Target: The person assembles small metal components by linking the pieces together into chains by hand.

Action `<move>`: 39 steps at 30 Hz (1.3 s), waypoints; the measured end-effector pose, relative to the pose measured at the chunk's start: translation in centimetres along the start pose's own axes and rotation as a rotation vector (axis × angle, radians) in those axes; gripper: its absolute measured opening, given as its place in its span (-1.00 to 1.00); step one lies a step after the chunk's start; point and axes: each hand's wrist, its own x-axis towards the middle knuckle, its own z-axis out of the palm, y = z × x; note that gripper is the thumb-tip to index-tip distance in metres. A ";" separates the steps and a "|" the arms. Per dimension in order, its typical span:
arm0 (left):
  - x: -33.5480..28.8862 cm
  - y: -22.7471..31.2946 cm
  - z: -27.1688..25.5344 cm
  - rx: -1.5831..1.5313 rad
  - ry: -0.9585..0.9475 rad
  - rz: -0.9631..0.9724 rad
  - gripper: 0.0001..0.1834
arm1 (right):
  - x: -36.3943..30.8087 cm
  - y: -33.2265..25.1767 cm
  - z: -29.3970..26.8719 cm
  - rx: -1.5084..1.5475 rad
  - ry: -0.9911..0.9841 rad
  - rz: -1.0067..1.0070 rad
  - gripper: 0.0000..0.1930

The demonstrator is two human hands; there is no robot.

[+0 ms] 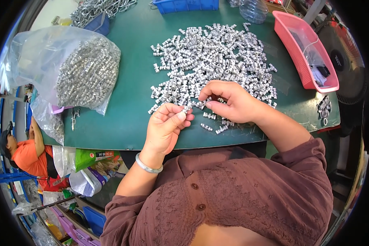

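Small silver fitting (186, 109) pinched between thumb and fingertips of left hand (167, 128), just above near part of green table (127, 119); long axis too small to tell. Right hand (230, 102) curled, fingertips closed on another fitting at near edge of loose pile of fittings (214, 57). Hands almost touching. Left wrist bent upward, with silver bangle (148, 165). Open table surface to left, between pile and clear bag of fittings (86, 74). Pink tray (301, 61) far right. Near table edge just below hands.
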 end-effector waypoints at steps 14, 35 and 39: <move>0.1 -0.4 -0.5 -0.189 -0.074 -0.015 -0.80 | -0.2 -0.4 0.4 0.075 0.040 0.002 -0.83; 0.5 -0.9 0.6 -0.287 -0.020 -0.073 -0.81 | -0.2 -0.6 -0.3 -0.586 -0.191 -0.245 -0.80; 0.4 -0.8 0.4 -0.338 -0.028 -0.085 -0.81 | -0.3 -1.0 0.0 -0.647 -0.260 -0.206 -0.80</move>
